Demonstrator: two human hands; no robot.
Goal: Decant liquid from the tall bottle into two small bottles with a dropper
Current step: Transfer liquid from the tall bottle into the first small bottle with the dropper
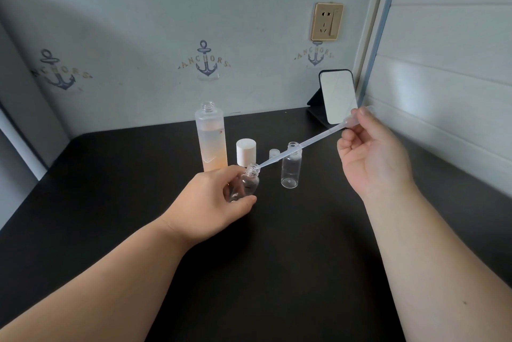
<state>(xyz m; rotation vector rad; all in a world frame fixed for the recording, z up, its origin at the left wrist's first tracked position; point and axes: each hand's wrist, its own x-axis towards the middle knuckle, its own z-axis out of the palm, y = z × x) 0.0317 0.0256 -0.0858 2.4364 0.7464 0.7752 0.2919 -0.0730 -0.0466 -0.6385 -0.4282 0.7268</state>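
Observation:
A tall frosted bottle [211, 138] with pale orange liquid stands uncapped on the black table [110, 203]. My left hand [213, 203] grips a small clear bottle [248, 182], tilted toward the right. My right hand [371, 156] pinches the bulb of a long clear plastic dropper [302, 146]; its tip sits at the mouth of the held bottle. A second small clear bottle [291, 165] stands upright and uncapped to the right, behind the dropper's stem.
A white cap [246, 151] and a small clear cap [274, 152] rest behind the small bottles. A standing mirror [338, 97] is at the back right by the wall. A wall socket [327, 21] is above it.

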